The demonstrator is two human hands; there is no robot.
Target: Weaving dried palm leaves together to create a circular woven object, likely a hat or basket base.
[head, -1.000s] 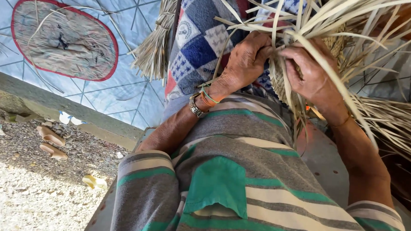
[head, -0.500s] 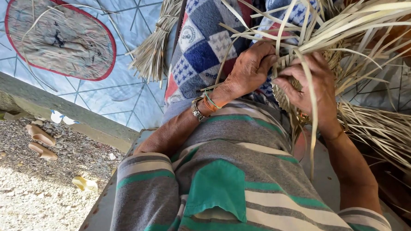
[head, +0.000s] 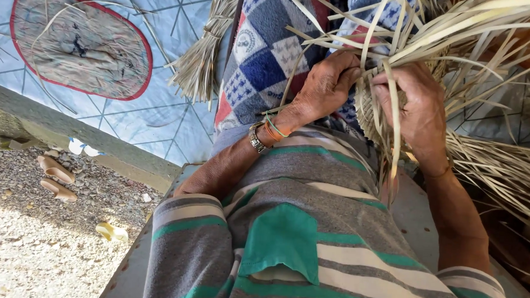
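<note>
A partly woven piece of dry palm-leaf strips [head: 371,115] sits between my two hands at the upper middle of the head view. My left hand [head: 327,86] grips its left side, fingers curled into the weave. My right hand [head: 418,108] clasps the right side, and one loose strip [head: 394,122] hangs down across its fingers. Many long pale strips [head: 454,41] fan out above and to the right. My left wrist carries a metal bracelet and coloured bands [head: 264,133]. A checked blue, white and red cloth [head: 265,65] lies under the work.
A bundle of dry leaves [head: 200,63] lies left of the checked cloth, and more strips [head: 508,171] pile at the right. An oval mat with a red border [head: 82,42] lies on the patterned blue floor. A pair of sandals [head: 55,178] rests on gravel at lower left.
Both hands have drawn closer together on the woven piece, and the loose strips have shifted around them. The right hand now holds lower on the weave with a strip hanging over it.
</note>
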